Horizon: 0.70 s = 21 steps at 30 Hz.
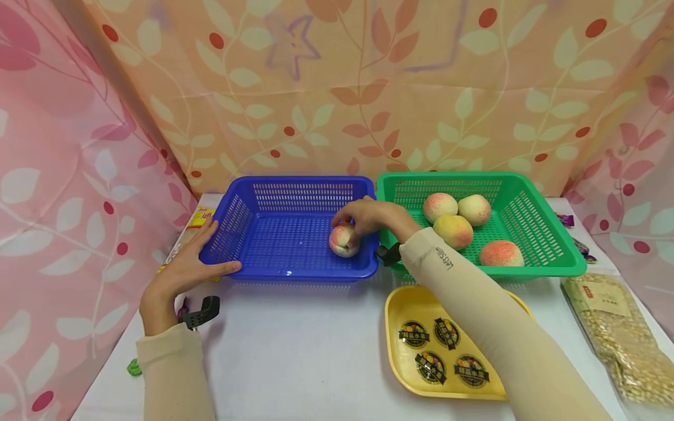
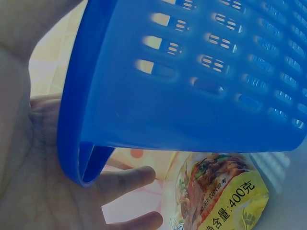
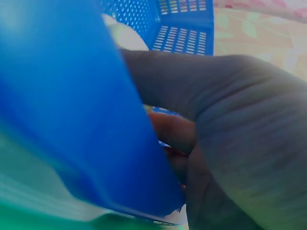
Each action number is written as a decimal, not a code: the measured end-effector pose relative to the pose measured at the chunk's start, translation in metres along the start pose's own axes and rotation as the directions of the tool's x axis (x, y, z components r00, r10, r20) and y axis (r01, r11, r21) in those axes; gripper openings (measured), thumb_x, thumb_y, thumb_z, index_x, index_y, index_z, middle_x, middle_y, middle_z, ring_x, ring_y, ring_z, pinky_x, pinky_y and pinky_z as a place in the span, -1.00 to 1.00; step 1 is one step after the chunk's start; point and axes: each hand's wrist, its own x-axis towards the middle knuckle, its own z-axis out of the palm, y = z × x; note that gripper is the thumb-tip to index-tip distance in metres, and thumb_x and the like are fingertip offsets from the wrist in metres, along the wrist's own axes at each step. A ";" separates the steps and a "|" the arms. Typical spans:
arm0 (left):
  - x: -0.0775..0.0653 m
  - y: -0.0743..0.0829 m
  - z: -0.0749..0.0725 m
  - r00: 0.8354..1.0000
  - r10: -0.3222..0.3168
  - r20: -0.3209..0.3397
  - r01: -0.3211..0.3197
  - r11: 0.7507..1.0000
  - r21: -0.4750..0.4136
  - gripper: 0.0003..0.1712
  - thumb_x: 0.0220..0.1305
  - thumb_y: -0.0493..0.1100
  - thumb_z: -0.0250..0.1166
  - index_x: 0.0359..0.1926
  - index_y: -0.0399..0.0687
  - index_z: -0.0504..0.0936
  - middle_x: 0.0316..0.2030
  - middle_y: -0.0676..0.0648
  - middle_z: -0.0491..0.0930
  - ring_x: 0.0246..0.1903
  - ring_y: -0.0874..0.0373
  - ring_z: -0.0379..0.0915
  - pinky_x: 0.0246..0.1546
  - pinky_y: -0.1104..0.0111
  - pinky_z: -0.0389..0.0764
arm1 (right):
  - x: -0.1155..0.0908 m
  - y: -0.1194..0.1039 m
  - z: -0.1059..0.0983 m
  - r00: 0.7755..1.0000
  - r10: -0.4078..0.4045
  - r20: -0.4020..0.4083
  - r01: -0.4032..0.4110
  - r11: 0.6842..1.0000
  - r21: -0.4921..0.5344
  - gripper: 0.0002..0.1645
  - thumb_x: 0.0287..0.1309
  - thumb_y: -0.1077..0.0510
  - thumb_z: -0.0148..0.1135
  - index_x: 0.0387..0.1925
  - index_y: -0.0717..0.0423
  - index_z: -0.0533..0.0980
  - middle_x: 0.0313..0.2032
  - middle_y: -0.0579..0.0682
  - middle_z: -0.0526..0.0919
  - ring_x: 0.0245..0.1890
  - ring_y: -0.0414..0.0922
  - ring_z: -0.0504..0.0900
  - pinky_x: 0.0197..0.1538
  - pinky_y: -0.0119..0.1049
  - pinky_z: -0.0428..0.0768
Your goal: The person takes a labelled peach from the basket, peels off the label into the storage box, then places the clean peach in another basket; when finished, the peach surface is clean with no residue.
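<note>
Inside the blue basket (image 1: 300, 272), my right hand (image 1: 365, 216) holds a pale, pink-tinged peach (image 1: 344, 240) near the right wall. In the right wrist view, the basket wall hides part of the fingers and most of the peach (image 3: 129, 38). My left hand (image 1: 181, 266) rests against the blue basket's left side, thumb and fingers spread around the front left corner. The left wrist view shows the rim (image 2: 72, 120) against the palm, with straight fingers (image 2: 129, 184) beyond it. Several peaches (image 1: 453, 231) lie in the green basket (image 1: 553, 272) to the right.
A yellow tray (image 1: 397, 374) with several round fruit stickers sits in front of the green basket, partly under my right forearm. At the right lies a clear bag of pale grains or beans (image 1: 611, 321). A yellow food packet (image 2: 235, 201) lies beside the blue basket's left side. Patterned curtains enclose the table.
</note>
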 end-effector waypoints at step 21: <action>-0.001 0.002 -0.002 1.000 -0.006 0.021 0.006 1.000 -0.013 0.37 0.14 0.40 0.38 0.64 0.23 -0.38 0.65 -0.05 -0.45 0.60 -0.37 -0.48 0.36 -0.51 -0.05 | -0.019 -0.007 -0.014 0.972 -0.204 -0.120 0.232 0.925 0.300 -0.31 0.21 0.14 0.44 0.37 0.00 0.48 0.31 -0.03 0.57 0.11 0.00 0.64 0.20 -0.16 0.61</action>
